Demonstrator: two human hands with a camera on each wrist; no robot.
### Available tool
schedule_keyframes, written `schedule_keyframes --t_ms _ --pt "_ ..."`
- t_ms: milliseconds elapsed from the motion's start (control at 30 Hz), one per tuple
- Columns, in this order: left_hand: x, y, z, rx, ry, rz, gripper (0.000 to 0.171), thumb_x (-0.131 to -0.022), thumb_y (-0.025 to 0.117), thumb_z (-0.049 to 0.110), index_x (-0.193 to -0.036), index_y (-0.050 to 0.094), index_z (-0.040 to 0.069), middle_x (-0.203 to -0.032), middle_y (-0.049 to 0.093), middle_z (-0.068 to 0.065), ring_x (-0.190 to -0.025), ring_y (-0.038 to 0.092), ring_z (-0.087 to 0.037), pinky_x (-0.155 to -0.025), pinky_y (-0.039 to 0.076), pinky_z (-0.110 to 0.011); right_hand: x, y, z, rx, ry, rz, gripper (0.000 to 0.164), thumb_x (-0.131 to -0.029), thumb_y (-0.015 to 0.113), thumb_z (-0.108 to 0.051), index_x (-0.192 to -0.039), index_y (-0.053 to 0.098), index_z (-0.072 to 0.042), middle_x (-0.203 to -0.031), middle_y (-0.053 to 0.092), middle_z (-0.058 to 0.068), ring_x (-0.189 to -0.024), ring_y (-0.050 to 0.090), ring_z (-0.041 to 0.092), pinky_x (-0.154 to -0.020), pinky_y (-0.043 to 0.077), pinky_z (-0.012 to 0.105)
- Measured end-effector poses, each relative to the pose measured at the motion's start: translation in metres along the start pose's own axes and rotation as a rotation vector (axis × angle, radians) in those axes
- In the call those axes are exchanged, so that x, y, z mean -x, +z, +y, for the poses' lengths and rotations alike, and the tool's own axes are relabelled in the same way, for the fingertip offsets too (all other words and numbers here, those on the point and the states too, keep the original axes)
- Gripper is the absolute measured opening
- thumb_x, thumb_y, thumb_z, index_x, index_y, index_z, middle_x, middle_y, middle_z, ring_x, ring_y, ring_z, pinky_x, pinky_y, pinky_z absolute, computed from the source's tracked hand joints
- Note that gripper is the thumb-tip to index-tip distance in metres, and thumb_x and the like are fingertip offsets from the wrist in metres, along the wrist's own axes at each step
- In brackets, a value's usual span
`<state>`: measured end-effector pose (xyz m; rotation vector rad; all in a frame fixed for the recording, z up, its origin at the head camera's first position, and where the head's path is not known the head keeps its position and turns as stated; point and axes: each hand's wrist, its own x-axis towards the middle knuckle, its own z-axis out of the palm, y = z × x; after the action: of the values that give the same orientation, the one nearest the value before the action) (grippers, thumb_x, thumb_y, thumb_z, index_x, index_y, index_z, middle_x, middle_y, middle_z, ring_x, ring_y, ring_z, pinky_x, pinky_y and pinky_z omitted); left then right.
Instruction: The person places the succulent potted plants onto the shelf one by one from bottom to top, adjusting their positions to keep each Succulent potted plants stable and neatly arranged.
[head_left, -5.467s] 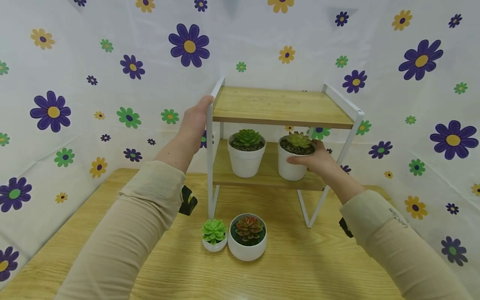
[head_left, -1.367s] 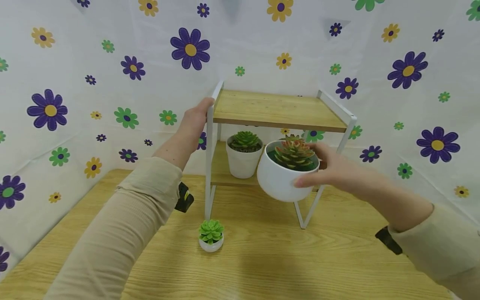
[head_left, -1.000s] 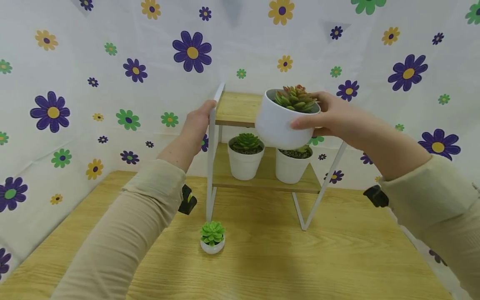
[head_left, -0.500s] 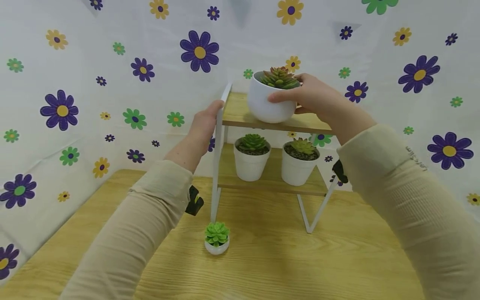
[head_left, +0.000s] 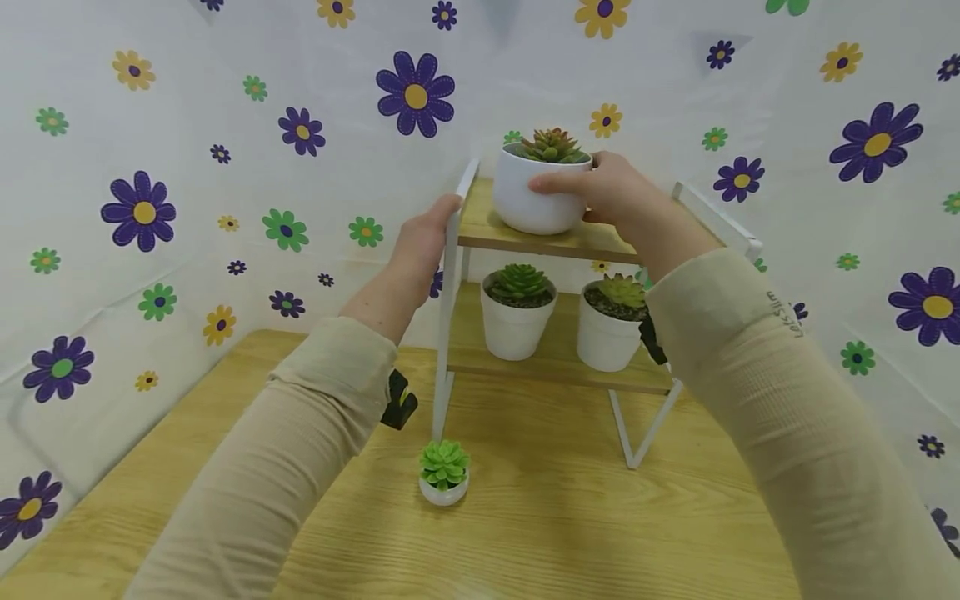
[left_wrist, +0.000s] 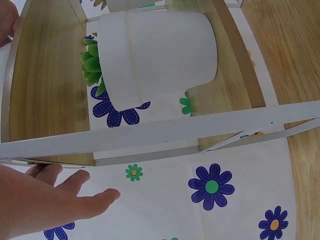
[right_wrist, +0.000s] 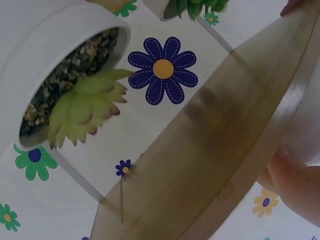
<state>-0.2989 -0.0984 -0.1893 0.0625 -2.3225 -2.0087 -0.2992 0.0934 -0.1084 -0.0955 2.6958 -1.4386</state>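
Red-tipped potted succulent (head_left: 528, 204) at the upper shelf (head_left: 607, 241)
Right hand (head_left: 621, 189), fingers clamped on it; left hand (head_left: 422, 246), fingers apart, touching white frame (head_left: 447, 321).

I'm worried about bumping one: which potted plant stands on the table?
The small bright-green succulent in front of the rack; the other three pots are up at its shelves.

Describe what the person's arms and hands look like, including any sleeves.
The left hand and right hand are bare. The left sleeve and right sleeve are beige with wide cuffs; the right one bears small dark lettering. A black piece shows beside each cuff.
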Motion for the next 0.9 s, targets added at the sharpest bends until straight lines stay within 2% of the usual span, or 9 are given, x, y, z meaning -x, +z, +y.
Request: schedule_keyframes --t_ms 167,367,467,667,800,900 --pt "0.0 0.005 0.002 -0.016 0.01 -0.011 0.062 -0.089 0.039 0.052 -0.14 0.042 0.016 -0.145 0.039 0.0 -0.131 0.036 -0.019 -0.112 0.028 -0.042 0.007 -0.001 0.005 -0.034 -0.01 0.004 0.091 -0.084 0.062 -0.044 -0.149 0.011 -0.005 -0.153 0.022 0.007 -0.137 0.032 0.019 -0.112 0.031 0.032" --pt "-0.001 0.005 0.004 -0.025 0.016 -0.012 0.063 -0.089 0.04 0.051 -0.14 0.042 0.014 -0.146 0.039 -0.002 -0.132 0.036 -0.02 -0.112 0.027 -0.041 0.023 -0.005 0.009 -0.069 0.023 0.003 0.096 -0.086 0.054 -0.056 -0.151 -0.002 -0.012 -0.159 0.003 0.002 -0.143 0.023 0.02 -0.115 0.024 0.034" --pt "-0.002 0.003 0.003 -0.041 0.016 -0.014 0.063 -0.088 0.04 0.051 -0.14 0.043 0.014 -0.146 0.039 -0.002 -0.133 0.035 -0.02 -0.112 0.027 -0.042 0.034 -0.008 0.011 -0.061 0.027 0.008 0.096 -0.086 0.051 -0.06 -0.151 -0.002 -0.014 -0.159 0.003 0.003 -0.142 0.026 0.023 -0.115 0.024 0.036" --pt "-0.002 -0.003 0.002 -0.083 0.012 -0.044 0.063 -0.088 0.038 0.052 -0.142 0.04 0.017 -0.151 0.034 0.0 -0.139 0.03 -0.022 -0.114 0.023 -0.045 0.06 -0.012 0.026 -0.155 -0.071 -0.042 0.085 -0.091 0.049 -0.051 -0.151 0.002 -0.011 -0.158 0.011 0.007 -0.143 0.022 0.026 -0.112 0.03 0.032" --pt "-0.002 -0.006 0.002 -0.096 0.027 -0.067 0.062 -0.089 0.038 0.05 -0.142 0.04 0.018 -0.153 0.03 0.0 -0.143 0.024 -0.022 -0.116 0.018 -0.046 0.076 -0.011 0.047 -0.241 -0.166 -0.103 0.077 -0.096 0.046 -0.039 -0.149 0.004 -0.004 -0.155 0.016 0.014 -0.141 0.025 0.03 -0.112 0.03 0.035" --pt "-0.002 -0.007 0.003 -0.098 0.029 -0.085 0.063 -0.091 0.036 0.051 -0.144 0.038 0.018 -0.155 0.027 0.0 -0.144 0.02 -0.022 -0.117 0.015 -0.046 0.087 -0.008 0.065 -0.279 -0.205 -0.149 0.07 -0.097 0.047 -0.031 -0.148 0.008 -0.002 -0.152 0.021 0.017 -0.138 0.03 0.032 -0.112 0.03 0.038"
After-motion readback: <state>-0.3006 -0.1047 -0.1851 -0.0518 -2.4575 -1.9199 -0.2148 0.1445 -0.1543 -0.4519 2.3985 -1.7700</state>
